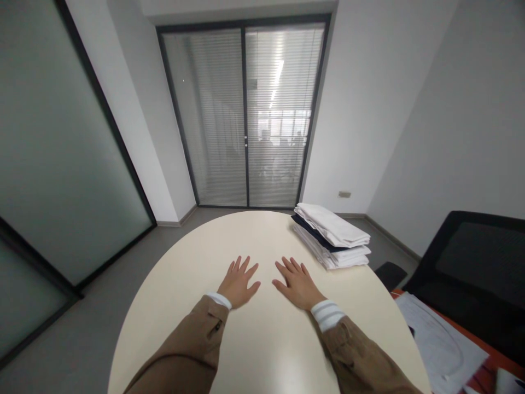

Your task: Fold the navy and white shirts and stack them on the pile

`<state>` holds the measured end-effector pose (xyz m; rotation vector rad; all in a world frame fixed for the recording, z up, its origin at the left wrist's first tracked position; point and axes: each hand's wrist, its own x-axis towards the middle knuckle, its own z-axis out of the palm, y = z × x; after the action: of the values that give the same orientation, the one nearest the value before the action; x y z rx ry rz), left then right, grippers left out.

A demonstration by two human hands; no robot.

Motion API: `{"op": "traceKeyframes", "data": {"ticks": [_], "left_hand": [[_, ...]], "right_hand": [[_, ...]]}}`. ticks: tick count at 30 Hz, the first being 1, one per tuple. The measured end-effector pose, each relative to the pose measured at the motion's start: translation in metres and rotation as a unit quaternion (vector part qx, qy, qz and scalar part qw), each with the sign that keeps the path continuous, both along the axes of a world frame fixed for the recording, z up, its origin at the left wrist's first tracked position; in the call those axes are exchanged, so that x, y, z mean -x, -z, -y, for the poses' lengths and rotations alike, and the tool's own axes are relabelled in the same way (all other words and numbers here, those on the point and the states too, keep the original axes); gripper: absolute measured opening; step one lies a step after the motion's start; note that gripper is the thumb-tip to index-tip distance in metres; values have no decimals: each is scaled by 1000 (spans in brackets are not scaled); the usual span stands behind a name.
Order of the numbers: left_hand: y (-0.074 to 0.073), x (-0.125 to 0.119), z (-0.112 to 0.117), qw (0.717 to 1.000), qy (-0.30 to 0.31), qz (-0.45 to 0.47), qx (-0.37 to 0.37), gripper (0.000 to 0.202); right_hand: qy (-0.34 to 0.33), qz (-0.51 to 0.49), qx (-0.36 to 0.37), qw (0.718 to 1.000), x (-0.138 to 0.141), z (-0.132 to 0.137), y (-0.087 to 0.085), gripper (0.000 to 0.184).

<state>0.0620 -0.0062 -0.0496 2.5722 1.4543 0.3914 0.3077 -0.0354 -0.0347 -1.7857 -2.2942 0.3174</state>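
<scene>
My left hand (pixel 239 283) lies flat on the round cream table (pixel 262 350), palm down, fingers spread, holding nothing. My right hand (pixel 296 283) rests the same way a little to its right, fingers stretched out and empty. Both arms wear brown sleeves with white striped cuffs. A stack of folded clothes (pixel 331 235), mostly white with one dark layer, sits on the table's far right, about a hand's length beyond my right hand.
A black mesh office chair (pixel 476 273) stands at the right. White papers (pixel 443 345) lie on an orange surface beside it. Glass doors with blinds (pixel 246 115) are straight ahead, a frosted glass wall (pixel 53 164) on the left.
</scene>
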Motion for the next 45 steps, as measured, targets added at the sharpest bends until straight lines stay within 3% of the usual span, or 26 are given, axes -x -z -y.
{"op": "traceKeyframes", "data": {"ticks": [13,16,18,20,24,26,30,32,34,37,39,40,42,45], "left_hand": [[-2,-1,2,1000,-2,-12,-6,60],[0,0,1,1000,-2,-10,-10,60],[1,0,0,1000,-3,-14,-14,59],[1,0,0,1000,-5,-21,-15,59],[0,-1,1,999,-9,-36,-14,59],[-1,-2,1,999,-9,-37,-15,59],[-1,-1,2,1000,-8,-23,-19,60],[0,-1,3,1000,-6,-8,-24,58],[-2,-1,4,999,-2,25,-40,57],[-12,-3,9,987,-5,131,-97,58],[-24,-6,15,964,-16,232,-130,57],[-32,-7,20,948,-25,288,-132,55],[-50,-9,33,913,-40,393,-104,51],[-80,-8,59,861,-15,507,-39,52]], "right_hand": [[-1,-2,-8,1000,0,1,2,71],[-4,-14,-42,999,-1,-1,-2,61],[12,-31,-114,993,-6,-3,-12,48],[71,-48,-223,971,-18,-6,-29,40],[252,-24,-405,878,-59,-7,-67,35],[284,22,-413,865,-81,-7,-79,29],[233,77,-362,899,-109,-8,-97,21],[217,67,-359,905,-113,-6,-116,22],[203,35,-394,896,-110,1,-147,23],[150,-31,-501,852,-94,25,-209,20],[145,-42,-552,820,-77,47,-251,17],[135,-33,-542,828,-69,57,-269,15],[106,-18,-470,876,-53,74,-298,14],[143,-87,-400,901,-38,85,-319,20]]}}
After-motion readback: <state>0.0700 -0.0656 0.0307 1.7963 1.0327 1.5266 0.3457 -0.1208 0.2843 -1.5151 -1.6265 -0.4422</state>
